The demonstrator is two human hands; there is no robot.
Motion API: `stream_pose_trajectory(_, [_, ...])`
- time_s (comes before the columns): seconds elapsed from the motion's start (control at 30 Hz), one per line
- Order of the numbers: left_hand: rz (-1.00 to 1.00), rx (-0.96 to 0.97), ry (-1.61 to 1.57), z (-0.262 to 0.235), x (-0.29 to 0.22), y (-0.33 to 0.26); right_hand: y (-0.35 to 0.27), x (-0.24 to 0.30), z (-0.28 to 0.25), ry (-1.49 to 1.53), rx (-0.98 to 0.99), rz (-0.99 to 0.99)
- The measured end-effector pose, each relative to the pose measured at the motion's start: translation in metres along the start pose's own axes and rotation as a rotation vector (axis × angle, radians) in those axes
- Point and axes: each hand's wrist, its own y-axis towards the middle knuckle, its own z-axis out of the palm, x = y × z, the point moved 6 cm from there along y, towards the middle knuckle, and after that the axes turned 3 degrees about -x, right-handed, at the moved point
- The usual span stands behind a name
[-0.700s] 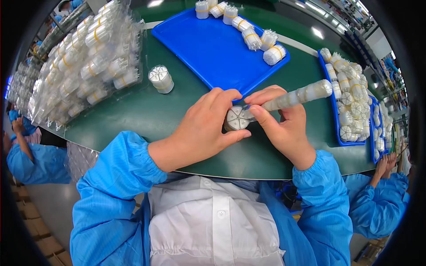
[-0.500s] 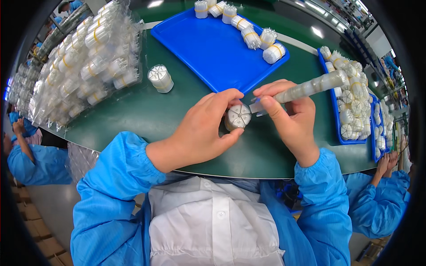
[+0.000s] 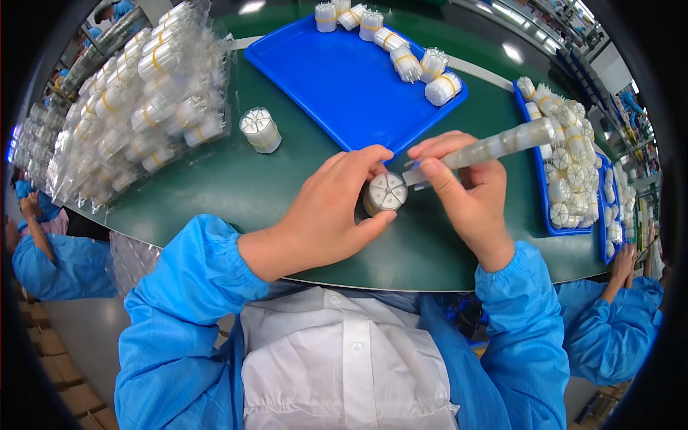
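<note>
On the green table, my left hand (image 3: 322, 208) curls its thumb and fingers round a short cylinder (image 3: 388, 193) whose round top is split into white wedges. Its sides are partly hidden by my fingers. My right hand (image 3: 469, 197) grips a thick pen-like tool (image 3: 502, 142), whitish and seemingly wrapped in tape, with its long end pointing up and right. The tool's pale flat tip (image 3: 414, 177) meets or nearly meets the cylinder's right rim; I cannot tell which. Left of my hands, a similar white cylinder (image 3: 260, 130) with a yellow band stands upright.
A blue tray (image 3: 315, 79) ahead carries several banded white cylinders (image 3: 407, 64) along its far and right edges. Stacked clear packs of such cylinders (image 3: 154, 93) rise at the left. Filled blue bins (image 3: 573, 231) stand at the right. Co-workers' blue sleeves (image 3: 64, 265) show on both sides.
Hardly anything differs. The cylinder in my left hand has shifted very slightly, and the tool in my right hand has barely moved beside its rim.
</note>
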Motion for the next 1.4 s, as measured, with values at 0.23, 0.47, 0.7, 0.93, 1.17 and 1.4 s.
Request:
stream_pose_trajectory(0.23, [0.032,0.018,-0.059,0.001,-0.001,-0.001,-0.002,0.001,0.006,-0.087,0.075,-0.038])
stream_pose_trajectory(0.47, [-0.009,0.049,0.057,0.0,-0.004,0.003,-0.003,-0.004,0.005,-0.032,0.042,-0.022])
stream_pose_trajectory(0.7, [0.059,0.065,-0.087,0.002,-0.001,0.0,0.0,-0.002,0.003,-0.021,0.053,-0.017])
stream_pose_trajectory(0.93, [0.061,0.041,-0.015,0.003,-0.004,0.003,-0.002,-0.003,0.006,-0.091,0.089,-0.038])
stream_pose_trajectory(1.17, [0.016,-0.036,0.127,-0.039,-0.011,-0.016,0.002,-0.003,-0.007,0.021,-0.032,0.038])
stream_pose_trajectory(1.4, [-0.198,-0.178,0.615,-0.108,0.024,-0.027,0.0,-0.002,0.006,-0.051,0.026,-0.009])
